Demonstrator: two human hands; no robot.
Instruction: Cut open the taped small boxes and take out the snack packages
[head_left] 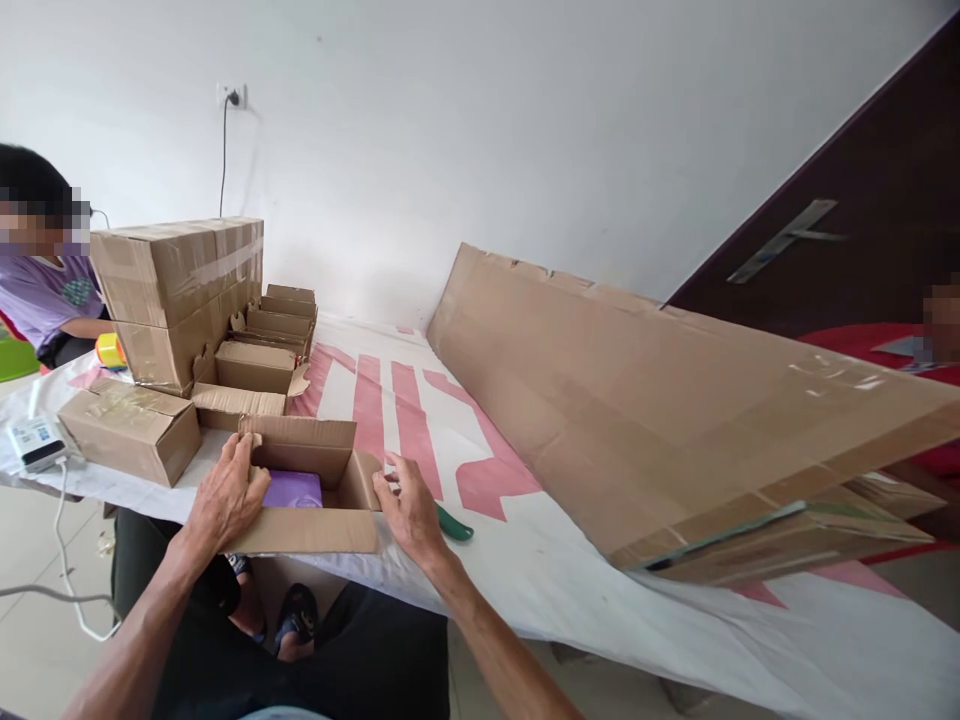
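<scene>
An open cardboard box point(304, 532) lies at the table's front edge, its flaps spread outward. Inside, on the left, a flat-topped purple item point(294, 490) shows; part of it is hidden by my left hand. My left hand point(229, 492) is closed around the box's left end, fingers over the side flap. At the opposite end, my right hand point(409, 510) has its thumb and fingers bent at the right flap, gripping its edge. Just beyond the right hand rests a green curved object point(454, 525), partly covered, its kind unclear.
Closed taped boxes point(180, 290) are stacked at the left, with several open boxes point(259, 365) beside them. A single closed box point(131, 425) sits near a white power strip point(36, 443). Large cardboard sheets point(675, 420) lean at the right. Another person point(49, 290) sits at the far left.
</scene>
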